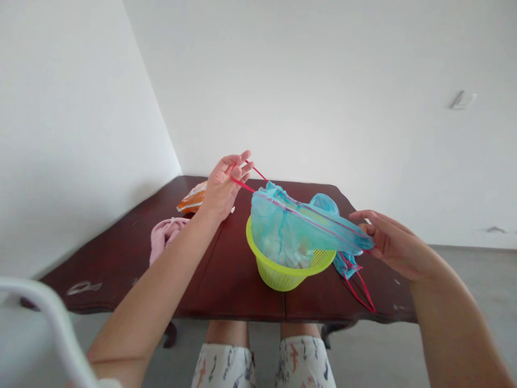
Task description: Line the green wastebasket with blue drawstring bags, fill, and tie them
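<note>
A thin blue drawstring bag (291, 226) stretches between my hands, its lower part inside a yellow-green plastic basket (278, 275). My left hand (230, 180) is raised at the bag's left end, its fingers closed on the red drawstring (241, 184), which runs taut to the bag's mouth. At the right end, my right hand (385, 240) pinches the bag's gathered corner where the red string comes out. Through the translucent film something pale shows at the bottom, too blurred to name.
More blue bag material (345, 265) with a loose red string (365, 291) lies right of the basket. Left of it are a pink cloth (165, 234) and an orange-and-white packet (193, 199), both partly behind my left arm. The dark red table (226, 269) meets white walls behind.
</note>
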Tool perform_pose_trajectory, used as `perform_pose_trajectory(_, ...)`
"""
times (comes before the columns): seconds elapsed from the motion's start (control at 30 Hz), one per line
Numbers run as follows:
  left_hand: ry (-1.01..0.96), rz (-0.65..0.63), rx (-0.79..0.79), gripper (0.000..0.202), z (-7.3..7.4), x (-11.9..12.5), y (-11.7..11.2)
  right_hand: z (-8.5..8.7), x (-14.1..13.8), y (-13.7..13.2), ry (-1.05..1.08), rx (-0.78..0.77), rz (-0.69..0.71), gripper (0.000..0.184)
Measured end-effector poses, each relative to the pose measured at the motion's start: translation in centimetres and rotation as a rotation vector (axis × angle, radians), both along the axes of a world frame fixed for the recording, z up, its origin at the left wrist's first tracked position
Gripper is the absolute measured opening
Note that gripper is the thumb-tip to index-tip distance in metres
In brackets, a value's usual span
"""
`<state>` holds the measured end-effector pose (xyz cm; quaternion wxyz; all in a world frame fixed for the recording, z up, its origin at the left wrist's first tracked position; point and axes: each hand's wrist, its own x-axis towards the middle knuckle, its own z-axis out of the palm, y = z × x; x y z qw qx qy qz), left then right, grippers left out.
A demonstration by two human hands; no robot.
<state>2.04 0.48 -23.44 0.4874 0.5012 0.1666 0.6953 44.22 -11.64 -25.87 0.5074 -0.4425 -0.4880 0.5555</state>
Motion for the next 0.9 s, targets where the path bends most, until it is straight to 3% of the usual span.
perform_pose_trajectory(0.13, 0.053, 0.102, -0.023, 0.061, -2.2, -1.3, -5.6, -0.7, 0.1, -4.3, 0.008, 0.025, -0.180, 0.043)
perform_pose_trajectory(0.23, 0.076, 0.098, -0.034, 0.057, -3.7, -1.2, -8.9, -1.8, -0.1, -6.6, 0.079, 0.026, -0.245, 0.049)
perform_pose_trajectory(0.33, 0.100, 0.009, -0.007, 0.052, -4.0, -0.2, -11.1, -2.3, -1.1, -8.0, 0.160, 0.087, -0.295, 0.052)
perform_pose_trajectory(0.4, 0.217, -0.107, 0.069, 0.048, -3.4, 1.1, -12.0, -1.9, -2.4, -8.6, 0.159, 0.139, -0.276, 0.047)
perform_pose_trajectory(0.5, 0.594, -0.232, 0.259, 0.054, -1.4, 4.2, -12.9, -0.2, -5.0, -8.8, 0.144, 0.226, -0.123, 0.035)
perform_pose_trajectory(0.63, 0.982, -0.236, 0.505, 0.073, 0.6, 9.0, -12.7, 2.3, -8.4, -8.4, 0.095, 0.365, 0.007, 0.020)
perform_pose_trajectory(0.7, 1.026, -0.252, 0.530, 0.080, 0.8, 10.6, -12.0, 3.0, -9.3, -8.1, 0.034, 0.419, 0.018, 0.012)
perform_pose_trajectory(0.77, 1.028, -0.272, 0.503, 0.080, 0.6, 11.4, -11.1, 3.4, -9.7, -8.0, -0.019, 0.446, -0.008, 0.020)
perform_pose_trajectory(0.9, 1.018, -0.301, 0.475, 0.049, 0.4, 11.1, -9.8, 3.8, -9.4, -8.1, -0.007, 0.474, -0.103, 0.030)
